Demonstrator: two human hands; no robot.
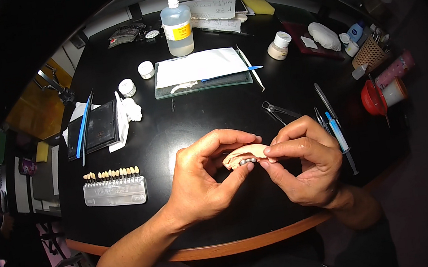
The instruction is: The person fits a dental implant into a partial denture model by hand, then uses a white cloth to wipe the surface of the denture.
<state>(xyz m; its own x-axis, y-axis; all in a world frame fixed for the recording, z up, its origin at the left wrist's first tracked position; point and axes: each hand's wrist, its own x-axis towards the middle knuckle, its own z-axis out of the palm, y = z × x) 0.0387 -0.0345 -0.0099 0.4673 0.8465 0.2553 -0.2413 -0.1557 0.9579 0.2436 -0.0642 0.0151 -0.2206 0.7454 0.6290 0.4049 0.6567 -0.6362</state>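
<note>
Above the near part of the black table I hold a pinkish-beige dental cast (pixel 249 152) between both hands. A row of small grey metal crowns (pixel 248 161) sits along its near edge. My left hand (pixel 205 174) is closed on the cast's left side, thumb tip at the crowns and fingers behind. My right hand (pixel 308 162) pinches the right end between thumb and fingers. Part of the cast is hidden by my fingertips. A tooth shade guide (pixel 115 192) lies left of my left hand. Beyond my right hand rest metal calipers (pixel 275 109) and a blue-and-clear syringe (pixel 340 136).
A glass slab (pixel 218 83) with white paper stands mid-table, a large clear bottle (pixel 178 31) behind it. Small white jars (pixel 126 87), a dark tray (pixel 94 131) with brushes, and a cream-coloured jar (pixel 279 46) surround it. At right are a red bowl (pixel 372 98) and a woven holder (pixel 371 53).
</note>
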